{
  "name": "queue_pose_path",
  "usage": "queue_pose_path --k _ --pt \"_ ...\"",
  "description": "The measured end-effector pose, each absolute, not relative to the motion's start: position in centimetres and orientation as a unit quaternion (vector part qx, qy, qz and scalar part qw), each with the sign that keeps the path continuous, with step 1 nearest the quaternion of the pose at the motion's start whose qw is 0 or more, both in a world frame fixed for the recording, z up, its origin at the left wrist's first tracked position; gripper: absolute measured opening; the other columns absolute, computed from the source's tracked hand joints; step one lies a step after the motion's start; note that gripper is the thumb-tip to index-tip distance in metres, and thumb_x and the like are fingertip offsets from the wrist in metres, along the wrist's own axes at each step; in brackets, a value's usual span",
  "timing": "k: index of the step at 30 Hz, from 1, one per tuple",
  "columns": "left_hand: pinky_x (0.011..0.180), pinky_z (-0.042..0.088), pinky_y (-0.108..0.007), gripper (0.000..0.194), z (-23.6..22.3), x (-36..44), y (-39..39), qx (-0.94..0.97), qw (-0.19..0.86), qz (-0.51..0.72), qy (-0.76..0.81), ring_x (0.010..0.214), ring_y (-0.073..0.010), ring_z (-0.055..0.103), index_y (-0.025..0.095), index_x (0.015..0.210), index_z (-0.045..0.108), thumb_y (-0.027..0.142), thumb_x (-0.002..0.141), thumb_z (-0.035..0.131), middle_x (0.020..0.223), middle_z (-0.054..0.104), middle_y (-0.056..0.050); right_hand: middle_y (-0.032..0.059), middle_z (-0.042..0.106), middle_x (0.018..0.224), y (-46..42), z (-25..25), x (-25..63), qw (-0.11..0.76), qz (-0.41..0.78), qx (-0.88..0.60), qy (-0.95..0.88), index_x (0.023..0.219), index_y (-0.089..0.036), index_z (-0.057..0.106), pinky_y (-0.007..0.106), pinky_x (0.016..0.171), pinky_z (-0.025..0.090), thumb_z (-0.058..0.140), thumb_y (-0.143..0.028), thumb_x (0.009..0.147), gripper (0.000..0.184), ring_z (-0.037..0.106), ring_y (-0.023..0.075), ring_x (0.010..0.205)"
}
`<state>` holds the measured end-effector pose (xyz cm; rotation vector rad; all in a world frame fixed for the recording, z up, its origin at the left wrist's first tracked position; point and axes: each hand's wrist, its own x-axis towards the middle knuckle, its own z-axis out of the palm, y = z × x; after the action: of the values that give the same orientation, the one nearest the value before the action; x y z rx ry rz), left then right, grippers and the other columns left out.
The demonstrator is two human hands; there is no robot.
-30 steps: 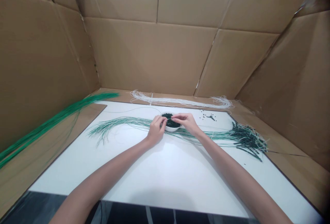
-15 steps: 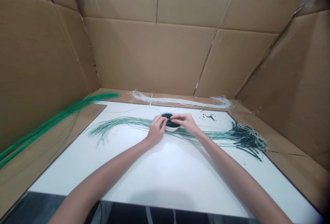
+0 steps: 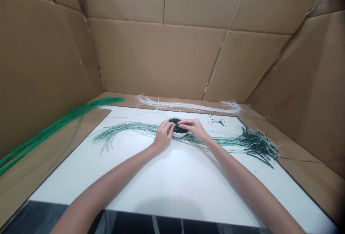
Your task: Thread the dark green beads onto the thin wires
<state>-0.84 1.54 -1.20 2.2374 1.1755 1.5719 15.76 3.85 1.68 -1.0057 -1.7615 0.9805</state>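
A white bowl (image 3: 180, 135) stands mid-table, filled with small dark beads (image 3: 181, 130). Over it, the fingertips of my left hand (image 3: 163, 133) and my right hand (image 3: 196, 128) nearly meet, both closed in a pinch. A thin string (image 3: 140, 113) arcs in from the left to my left fingers. Whatever is in my right fingertips is too small to make out. Behind my wrists and under the bowl runs a bundle of green strings (image 3: 134, 126); its right end carries dark beaded strands (image 3: 258, 144).
White strings (image 3: 185, 106) lie along the table's back edge. Loose dark beads (image 3: 220, 122) are scattered right of the bowl. A thick bunch of green strings (image 3: 61, 122) rests on cardboard at the left. Cardboard walls (image 3: 156, 58) close in the white table (image 3: 161, 183) at the back and sides.
Almost nothing differs. Both hands keep their pinch over the bowl, with only a slight shift at the fingertips.
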Motion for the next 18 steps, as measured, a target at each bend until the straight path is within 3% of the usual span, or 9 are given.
queue_pose_path --k 13,18 --pt "0.072 0.04 -0.027 0.014 -1.32 -0.83 1.62 0.755 0.071 0.519 0.395 0.078 -0.0135 0.048 0.017 0.081 0.053 0.019 0.083 0.039 0.078 0.054 -0.003 0.0057 0.066 0.076 3.95 1.41 15.57 0.462 0.415 -0.401 -0.673 0.078 -0.015 0.066 0.028 0.066 0.046 0.067 -0.034 0.058 0.028 0.059 0.0156 0.068" --pt "0.072 0.04 -0.027 0.014 -1.21 -0.86 1.57 0.759 0.067 0.517 0.39 0.077 -0.0137 0.048 0.017 0.081 0.053 0.019 0.083 0.04 0.077 0.054 -0.003 0.0039 0.064 0.066 3.71 1.81 15.33 0.481 0.422 -0.403 -0.654 0.068 -0.014 0.064 0.026 0.061 0.046 0.069 -0.032 0.055 0.023 0.058 0.0145 0.062"
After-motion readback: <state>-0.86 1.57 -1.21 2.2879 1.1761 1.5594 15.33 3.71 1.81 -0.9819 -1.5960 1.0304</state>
